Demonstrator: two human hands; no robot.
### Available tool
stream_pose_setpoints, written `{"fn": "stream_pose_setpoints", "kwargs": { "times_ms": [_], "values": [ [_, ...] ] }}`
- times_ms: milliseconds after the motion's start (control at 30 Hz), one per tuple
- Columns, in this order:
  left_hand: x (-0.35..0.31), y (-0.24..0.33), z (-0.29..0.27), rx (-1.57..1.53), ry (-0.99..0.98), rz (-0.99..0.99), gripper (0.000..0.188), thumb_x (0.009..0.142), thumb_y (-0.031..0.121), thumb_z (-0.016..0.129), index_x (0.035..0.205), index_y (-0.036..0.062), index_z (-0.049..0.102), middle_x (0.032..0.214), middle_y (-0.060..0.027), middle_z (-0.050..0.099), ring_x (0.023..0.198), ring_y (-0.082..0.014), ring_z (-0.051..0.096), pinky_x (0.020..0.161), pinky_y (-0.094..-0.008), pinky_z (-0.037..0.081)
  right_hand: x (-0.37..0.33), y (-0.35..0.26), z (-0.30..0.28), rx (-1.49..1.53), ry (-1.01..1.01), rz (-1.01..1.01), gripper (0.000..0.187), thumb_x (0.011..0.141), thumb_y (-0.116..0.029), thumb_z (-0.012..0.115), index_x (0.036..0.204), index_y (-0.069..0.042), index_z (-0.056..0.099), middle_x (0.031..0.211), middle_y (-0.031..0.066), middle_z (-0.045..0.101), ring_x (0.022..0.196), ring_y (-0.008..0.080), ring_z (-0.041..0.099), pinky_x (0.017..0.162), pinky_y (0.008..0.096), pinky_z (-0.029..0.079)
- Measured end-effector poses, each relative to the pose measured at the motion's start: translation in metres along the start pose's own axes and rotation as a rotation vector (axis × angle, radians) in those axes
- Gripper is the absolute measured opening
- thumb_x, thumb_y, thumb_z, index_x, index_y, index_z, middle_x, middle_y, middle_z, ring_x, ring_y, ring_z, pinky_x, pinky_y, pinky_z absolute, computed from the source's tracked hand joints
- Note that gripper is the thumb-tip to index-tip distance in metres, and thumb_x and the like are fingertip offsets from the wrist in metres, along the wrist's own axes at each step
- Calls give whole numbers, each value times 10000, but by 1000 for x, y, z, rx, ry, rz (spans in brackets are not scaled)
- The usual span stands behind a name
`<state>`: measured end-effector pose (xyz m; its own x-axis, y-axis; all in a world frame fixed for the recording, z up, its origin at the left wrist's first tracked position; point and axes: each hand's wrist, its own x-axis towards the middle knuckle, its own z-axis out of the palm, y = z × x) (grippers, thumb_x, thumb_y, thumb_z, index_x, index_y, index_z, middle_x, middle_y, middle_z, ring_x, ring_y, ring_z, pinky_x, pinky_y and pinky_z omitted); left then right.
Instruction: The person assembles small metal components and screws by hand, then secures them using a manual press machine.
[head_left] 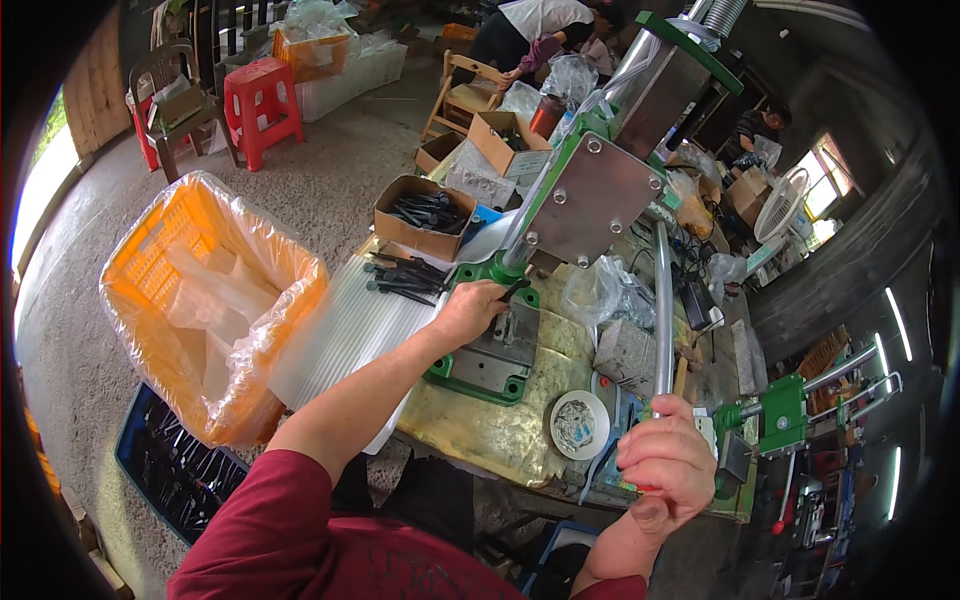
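A green and steel hand press point(592, 195) stands on the bench. My right hand point(668, 455) is wrapped round the lower end of its long metal lever point(663, 300). My left hand point(470, 312) is over the press's green base point(480, 385), its fingers pinched on a dark, slim part point(515, 290) beside the small metal fixture point(507, 328). The part's exact kind does not show. Left of that hand, a pile of black-handled parts point(405, 278) lies on a ribbed translucent sheet point(340, 335). Behind the pile, an open cardboard box point(405, 232) holds more of them.
An orange crate lined with clear plastic point(290, 320) stands at the left, above a blue tray of dark parts point(180, 460). A white bowl point(579, 424) of small pieces sits near the bench's front edge. Another green press point(780, 415) is at the right. Two people work farther back.
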<state>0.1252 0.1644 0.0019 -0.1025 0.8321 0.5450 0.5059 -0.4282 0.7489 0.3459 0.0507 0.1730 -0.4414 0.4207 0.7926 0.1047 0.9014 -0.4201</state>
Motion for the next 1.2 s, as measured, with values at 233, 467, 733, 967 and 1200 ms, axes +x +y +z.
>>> {"fn": "stream_pose_setpoints", "kwargs": {
  "times_ms": [233, 467, 733, 967, 1200],
  "values": [
    [-1, -2, 3, 12, 25, 25, 93, 682, 43, 579, 741, -12, 533, 703, -145, 521, 683, -321, 524, 587, -348, 405, 3, -2, 3, 31, 47, 22, 456, 728, -467, 551, 510, -71, 490, 500, 22, 501, 463, 168, 494, 627, 338, 393],
    [-2, -3, 1, 11, 4, -9, 98, 685, 46, 583, 736, -15, 526, 701, -148, 517, 682, -324, 519, 583, -352, 401, 9, -1, 3, 74, 126, 30, 449, 766, -436, 528, 505, -77, 463, 475, 12, 490, 440, 157, 492, 583, 322, 392],
    [0, 2, 4, 66, 16, 7, 115, 680, 55, 582, 703, -23, 500, 675, -154, 501, 660, -336, 504, 567, -361, 396, -71, 98, 59, -469, -25, -325, 192, 719, -129, 544, 568, -80, 437, 552, 28, 501, 520, 195, 519, 636, 343, 423],
    [-4, -2, 0, 18, -30, -74, 137, 681, 71, 578, 788, -14, 566, 772, -173, 548, 745, -342, 529, 645, -375, 421, -66, 87, 59, -404, -73, -238, 201, 727, -122, 534, 553, -71, 446, 554, 34, 502, 527, 206, 522, 660, 352, 421],
    [-3, -3, 5, 14, 26, 22, 107, 686, 62, 578, 757, -8, 539, 722, -147, 531, 698, -326, 528, 599, -354, 419, -20, 14, 12, -144, 18, -73, 229, 726, -177, 565, 555, -49, 484, 545, 40, 516, 508, 186, 523, 664, 368, 433]
  ]
}}
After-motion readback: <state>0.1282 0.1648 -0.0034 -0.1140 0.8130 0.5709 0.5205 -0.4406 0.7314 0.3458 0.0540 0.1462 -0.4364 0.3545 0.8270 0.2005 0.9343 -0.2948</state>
